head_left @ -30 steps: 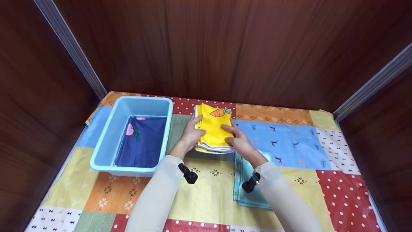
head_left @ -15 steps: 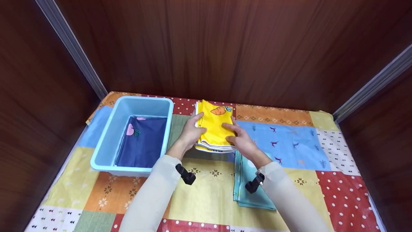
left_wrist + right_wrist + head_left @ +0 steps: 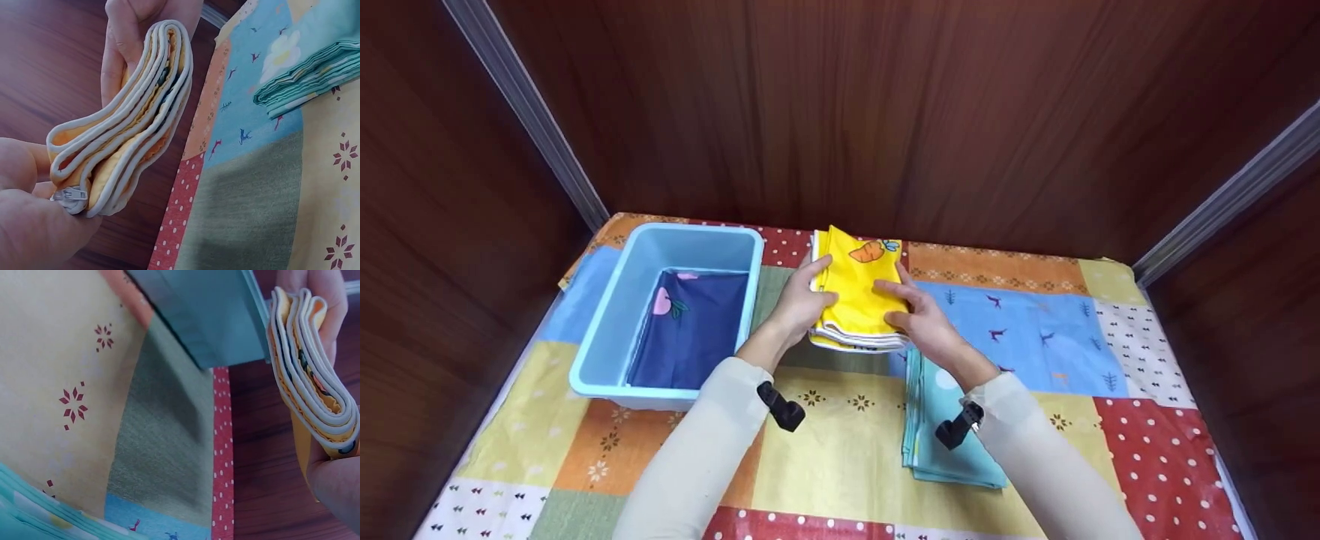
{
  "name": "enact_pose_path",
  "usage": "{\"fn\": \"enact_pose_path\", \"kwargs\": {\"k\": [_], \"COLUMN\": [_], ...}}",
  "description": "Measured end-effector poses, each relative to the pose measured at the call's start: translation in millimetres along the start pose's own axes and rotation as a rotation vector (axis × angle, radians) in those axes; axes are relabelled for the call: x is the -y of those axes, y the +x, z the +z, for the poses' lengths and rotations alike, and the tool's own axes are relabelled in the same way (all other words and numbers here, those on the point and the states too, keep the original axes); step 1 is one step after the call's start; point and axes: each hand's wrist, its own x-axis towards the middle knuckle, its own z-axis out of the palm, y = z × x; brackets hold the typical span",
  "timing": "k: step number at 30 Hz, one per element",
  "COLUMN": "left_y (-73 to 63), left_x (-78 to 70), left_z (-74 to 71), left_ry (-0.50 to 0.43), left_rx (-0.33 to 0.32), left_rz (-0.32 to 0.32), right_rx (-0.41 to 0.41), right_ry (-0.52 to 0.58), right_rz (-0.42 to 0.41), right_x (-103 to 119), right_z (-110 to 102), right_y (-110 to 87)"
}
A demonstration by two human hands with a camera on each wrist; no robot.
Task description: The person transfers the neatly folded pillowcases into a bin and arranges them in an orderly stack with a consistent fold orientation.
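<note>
A folded yellow cushion cover [image 3: 859, 296] with a carrot print is held up between both hands, over the far middle of the table in the head view. My left hand [image 3: 799, 300] grips its left side, thumb on top. The right hand [image 3: 926, 319] grips the opposite side, its thumb and a finger on the upper face and other fingers hidden beneath. White piping runs along the stacked layers of the cushion cover [image 3: 121, 135] in the left wrist view. There a metal zipper pull [image 3: 72, 194] shows close to the left thumb.
A light blue plastic bin [image 3: 660, 392] stands at the left with folded navy fabric [image 3: 697, 330] inside. Folded teal fabric [image 3: 956, 450] lies under the right forearm. Patchwork cloth [image 3: 840, 427] covers the table, and brown wood panels [image 3: 840, 112] enclose the back and sides.
Both hands have raised the cushion cover slightly and moved it a little away from me. The wrists have spread apart, uncovering more of the teal fabric.
</note>
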Motion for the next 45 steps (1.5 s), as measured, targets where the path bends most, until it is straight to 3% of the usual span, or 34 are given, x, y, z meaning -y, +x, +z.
{"fn": "enact_pose_path", "kwargs": {"k": [9, 17, 24, 37, 45], "left_y": [-7.6, -12.6, -14.7, -19.7, -26.4], "left_x": [-12.9, -22.1, -24.0, -35.0, -33.2], "left_z": [-5.2, -8.3, -12.4, -19.1, -28.5], "left_ry": [-0.005, -0.002, -0.019, -0.008, -0.018], "left_rx": [0.002, 0.005, 0.016, 0.013, 0.02], "left_rz": [-0.024, -0.067, -0.031, -0.041, 0.002], "right_rx": [0.004, 0.021, 0.026, 0.016, 0.029], "right_ry": [-0.013, -0.014, -0.02, 0.005, 0.031], "right_rz": [0.019, -0.011, -0.022, -0.024, -0.035], "right_x": [13, 20, 24, 34, 38], "right_z": [1, 2, 6, 12, 21], "right_y": [-4.0, -7.7, -8.6, -8.8, -9.0]}}
